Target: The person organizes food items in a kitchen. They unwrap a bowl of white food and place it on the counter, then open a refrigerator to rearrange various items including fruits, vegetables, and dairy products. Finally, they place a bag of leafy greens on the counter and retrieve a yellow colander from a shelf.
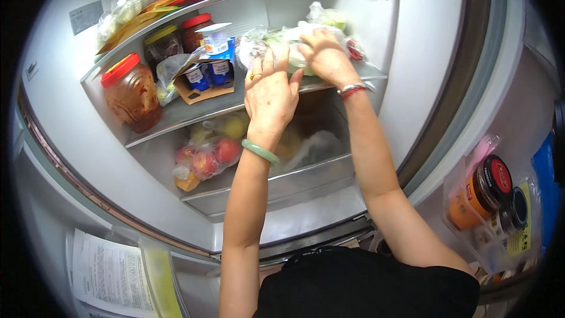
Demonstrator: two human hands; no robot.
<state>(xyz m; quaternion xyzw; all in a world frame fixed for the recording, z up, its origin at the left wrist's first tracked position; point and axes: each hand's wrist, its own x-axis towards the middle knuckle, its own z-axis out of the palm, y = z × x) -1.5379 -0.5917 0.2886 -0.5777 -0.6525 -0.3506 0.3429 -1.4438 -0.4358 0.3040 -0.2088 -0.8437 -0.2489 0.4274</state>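
Observation:
Both my hands reach into an open fridge, to its middle shelf (pixel 194 116). My left hand (pixel 272 97), with a ring and a green bangle on that arm, has its fingers stretched up against a clear plastic bag (pixel 252 49); what the bag holds is unclear. To its right, my right hand (pixel 331 62), wearing a red bracelet and a metal one, has its fingers bent over a whitish plastic bag (pixel 297 34) of pale green vegetables. Its fingertips are partly blurred. Another bag with something light green (pixel 335 19) lies just behind that hand.
Left on the shelf are a red-lidded jar (pixel 132 95), a carton of yogurt cups (pixel 203 82) and more jars. Bagged red fruit (pixel 206 159) lies in the compartment below. The door rack (pixel 471 224) at right holds jars; papers (pixel 112 274) hang in a pocket at lower left.

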